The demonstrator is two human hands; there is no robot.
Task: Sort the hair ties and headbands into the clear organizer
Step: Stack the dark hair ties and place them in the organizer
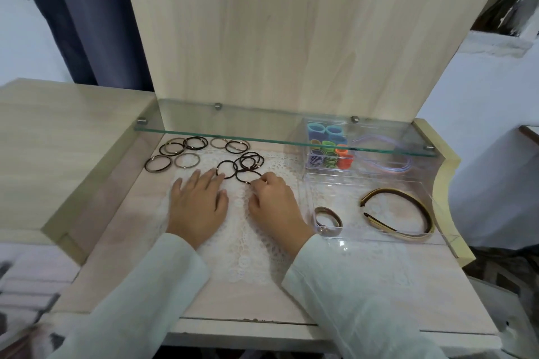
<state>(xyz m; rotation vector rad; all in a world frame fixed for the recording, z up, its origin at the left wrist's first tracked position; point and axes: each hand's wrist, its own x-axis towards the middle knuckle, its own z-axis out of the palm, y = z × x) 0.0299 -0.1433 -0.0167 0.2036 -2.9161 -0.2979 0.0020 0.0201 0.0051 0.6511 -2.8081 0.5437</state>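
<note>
Several dark and tan hair ties (186,151) lie spread on the lace mat (248,230) under the glass shelf. My right hand (275,207) pinches a dark brown hair tie (248,175) at its near edge. Flat on the mat lies my left hand (198,201), fingertips touching another dark tie (227,169). The clear organizer (373,242) stands at the right. Its front tray holds a brown headband (408,204) and a small tan band (328,217). Its back part holds colourful ties (328,151) and a lilac headband (388,154).
A glass shelf (233,132) on metal pegs hangs over the back of the desk, just above the far ties and the organizer's rear. A tall wooden panel (277,38) rises behind. A raised wooden side (58,140) borders the left.
</note>
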